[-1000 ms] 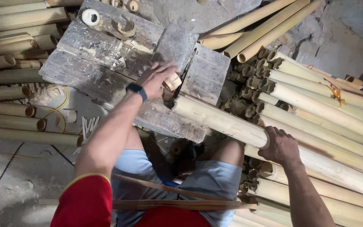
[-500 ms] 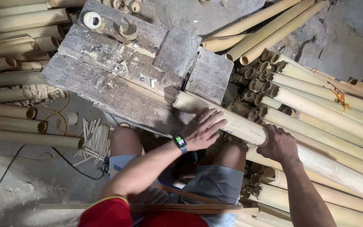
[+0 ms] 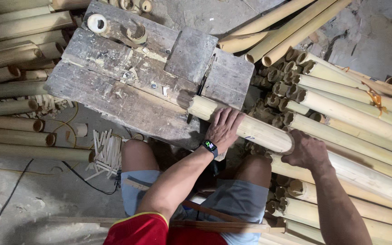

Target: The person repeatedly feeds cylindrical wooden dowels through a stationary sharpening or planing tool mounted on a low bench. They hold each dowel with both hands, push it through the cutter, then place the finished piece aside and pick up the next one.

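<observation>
Nearest the camera, a red shirt hem and grey shorts fill the bottom edge, with a thin wooden strip (image 3: 196, 223) lying across the lap; its left end fades into the dusty floor. Just above, both hands rest on one long bamboo pole (image 3: 268, 135). The left hand (image 3: 225, 127), with a dark watch (image 3: 210, 147) at the wrist, lies palm-down with fingers spread over the pole near its cut end, pressing rather than wrapping it. The right hand (image 3: 307, 150) is curled around the pole further along, gripping it; its fingertips are hidden beneath. The pole's cut end sits on the edge of the rough wooden bench (image 3: 114, 95), and its far end runs out of view at the right.

Left of the left hand, short splints (image 3: 105, 152) lie heaped on the floor. Beyond the right hand, stacked bamboo poles (image 3: 350, 104) are cut off by the frame. Past the bench's square block (image 3: 191, 54), a pale bamboo ring (image 3: 97, 22) sits at the far corner.
</observation>
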